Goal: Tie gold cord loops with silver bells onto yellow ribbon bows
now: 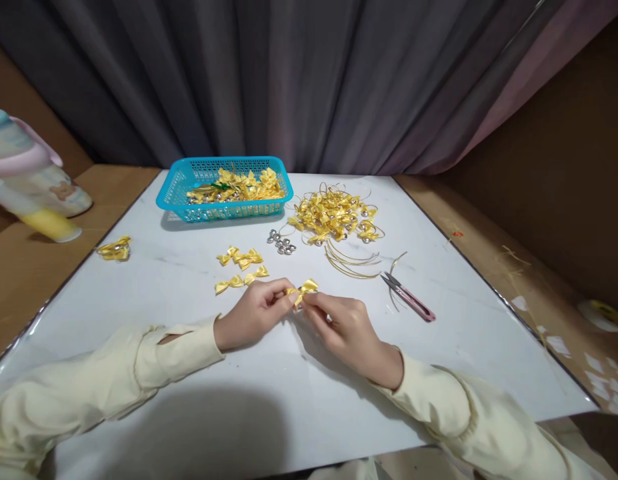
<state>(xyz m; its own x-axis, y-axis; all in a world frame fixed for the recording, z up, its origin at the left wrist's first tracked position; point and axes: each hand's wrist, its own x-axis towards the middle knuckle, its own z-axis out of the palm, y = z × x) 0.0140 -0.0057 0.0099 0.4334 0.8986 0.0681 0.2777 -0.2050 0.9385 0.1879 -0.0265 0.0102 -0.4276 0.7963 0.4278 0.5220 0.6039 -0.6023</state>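
Note:
Between my fingertips is a yellow satin bow [309, 287], held just above the white tabletop. My left hand [256, 310] pinches its left end with thumb and forefinger. From the right, my right hand [346, 327] is closed at the bow's lower middle; whether it also grips something small there is hidden by the fingers. Several loose yellow bows [247, 259] lie beyond my left hand. A little cluster of silver bells [283, 244] sits farther back. To the right are cut lengths of gold cord [351, 263] and pink-handled thread snips [411, 297].
A blue plastic basket [223, 213] holding yellow bows stands at the back. Beside it is a heap of bows with bells and cords [333, 212]. One small bunch of bows [115, 249] lies far left. A bottle [39, 167] stands at the left; a tape roll [603, 315] lies right.

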